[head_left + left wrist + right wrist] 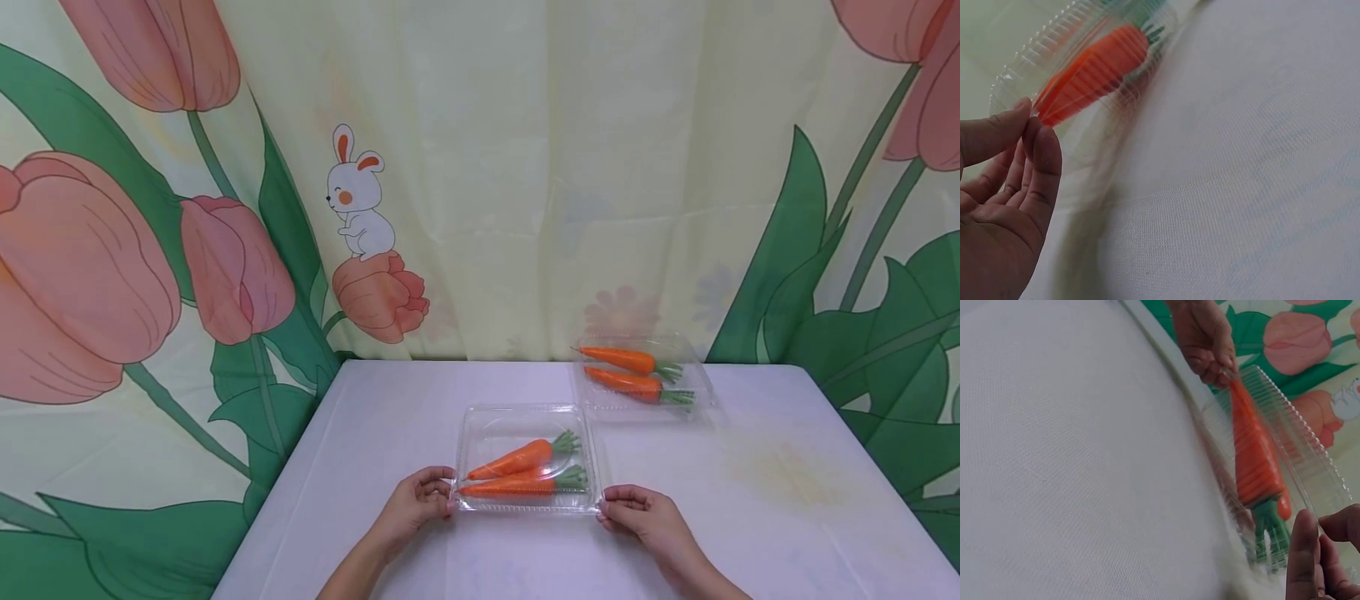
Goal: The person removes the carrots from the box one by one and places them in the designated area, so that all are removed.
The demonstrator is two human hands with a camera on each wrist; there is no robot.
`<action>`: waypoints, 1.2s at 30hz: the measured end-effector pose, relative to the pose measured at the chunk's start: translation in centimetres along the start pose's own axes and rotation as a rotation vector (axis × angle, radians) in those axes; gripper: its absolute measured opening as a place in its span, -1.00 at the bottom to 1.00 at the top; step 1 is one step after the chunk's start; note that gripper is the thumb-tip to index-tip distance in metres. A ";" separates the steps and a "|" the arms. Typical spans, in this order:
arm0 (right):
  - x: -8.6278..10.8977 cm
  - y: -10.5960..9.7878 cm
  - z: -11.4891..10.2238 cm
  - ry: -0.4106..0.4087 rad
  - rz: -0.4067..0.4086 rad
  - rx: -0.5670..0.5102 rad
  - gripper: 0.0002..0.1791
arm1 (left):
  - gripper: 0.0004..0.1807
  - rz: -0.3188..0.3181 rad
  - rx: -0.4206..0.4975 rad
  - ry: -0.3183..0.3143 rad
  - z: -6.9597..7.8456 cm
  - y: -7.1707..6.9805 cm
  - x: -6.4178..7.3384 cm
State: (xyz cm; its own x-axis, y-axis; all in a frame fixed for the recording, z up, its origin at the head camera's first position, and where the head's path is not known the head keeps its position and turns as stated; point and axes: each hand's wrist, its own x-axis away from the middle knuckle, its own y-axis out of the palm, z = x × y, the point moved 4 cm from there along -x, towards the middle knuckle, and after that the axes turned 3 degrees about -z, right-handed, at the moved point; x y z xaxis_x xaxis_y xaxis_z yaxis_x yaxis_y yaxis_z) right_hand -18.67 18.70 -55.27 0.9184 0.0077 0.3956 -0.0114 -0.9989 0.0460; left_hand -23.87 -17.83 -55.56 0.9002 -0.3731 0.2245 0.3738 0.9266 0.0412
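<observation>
A clear plastic clamshell box, its lid down, sits between the two hands near the front of the table. Two orange carrots with green tops lie inside it, side by side, tips to the left. My left hand pinches the box's near left corner between thumb and fingers, close by a carrot tip in the left wrist view. At the near right corner my right hand pinches the rim with thumb and fingertips. The right wrist view shows both hands on the box, the carrot seen through its ribbed wall.
A second clear box with two carrots stands at the back right of the white-covered table. Behind the table hangs a curtain printed with tulips and a rabbit. A faint yellowish stain marks the cloth at right.
</observation>
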 end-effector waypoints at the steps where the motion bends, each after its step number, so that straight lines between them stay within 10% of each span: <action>1: 0.0 0.1 0.0 0.004 0.014 0.001 -0.62 | -0.38 0.001 -0.002 0.003 0.0 0.0 0.0; 36: 0.0 0.5 0.0 -0.044 -0.023 0.062 -0.67 | -0.63 0.106 -0.035 0.058 -0.8 0.6 0.4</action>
State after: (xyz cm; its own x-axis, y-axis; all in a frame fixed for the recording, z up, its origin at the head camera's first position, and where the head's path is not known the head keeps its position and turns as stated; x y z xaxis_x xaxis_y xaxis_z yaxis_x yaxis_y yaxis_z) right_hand -18.68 18.21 -55.26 0.9345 0.0297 0.3546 0.0329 -0.9995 -0.0030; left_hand -23.12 -17.47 -56.27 0.9460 -0.2763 0.1694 0.2825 0.9592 -0.0136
